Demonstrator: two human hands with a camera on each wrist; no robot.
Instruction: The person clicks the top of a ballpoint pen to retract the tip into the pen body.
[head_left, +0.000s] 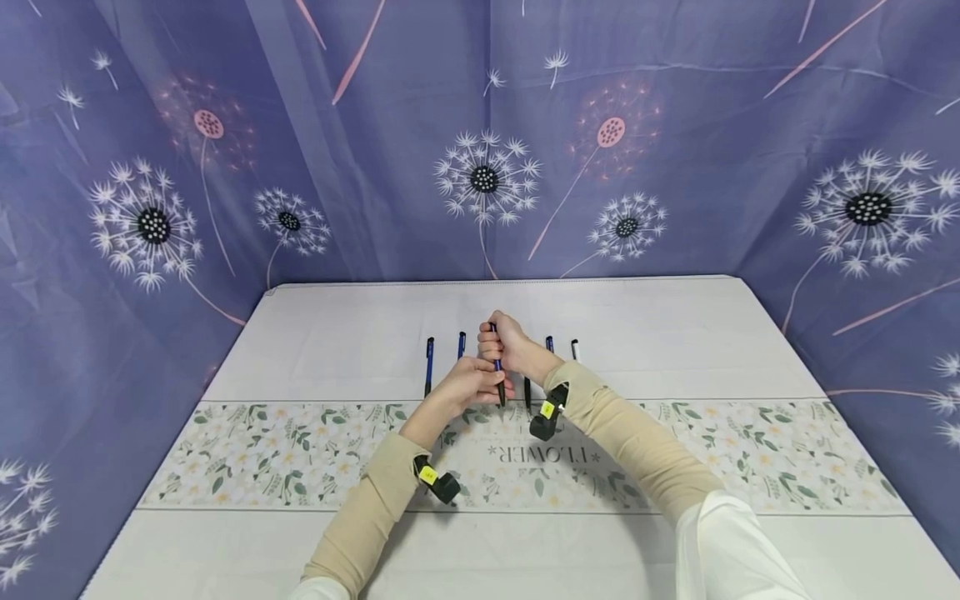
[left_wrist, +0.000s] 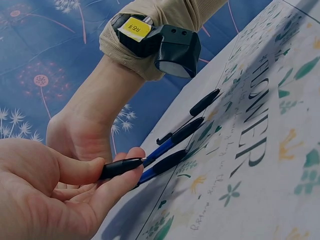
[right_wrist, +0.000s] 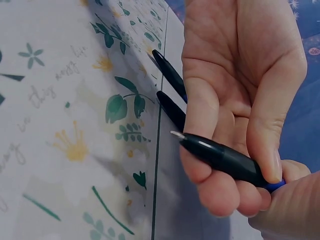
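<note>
Both hands are on one blue pen with a black grip (head_left: 501, 393), held tip-down above the table. My left hand (head_left: 471, 382) pinches the black grip near the tip, its thumb on top and fingers underneath, as the left wrist view shows. My right hand (head_left: 510, 340) has its fingers curled round the upper barrel, above the left hand. In the right wrist view the pen's metal tip and black grip (right_wrist: 225, 161) stick out past the left fingers, and only part of the right hand (right_wrist: 290, 212) shows at the lower right.
Two blue pens, one at far left (head_left: 429, 367) and another (head_left: 461, 343), lie left of the hands. To the right lie a blue pen (head_left: 550, 343), a white one (head_left: 575, 348) and a black-gripped pen (head_left: 527, 393), partly hidden. A floral strip (head_left: 285, 458) crosses the white table; a patterned curtain (head_left: 390, 208) hangs behind.
</note>
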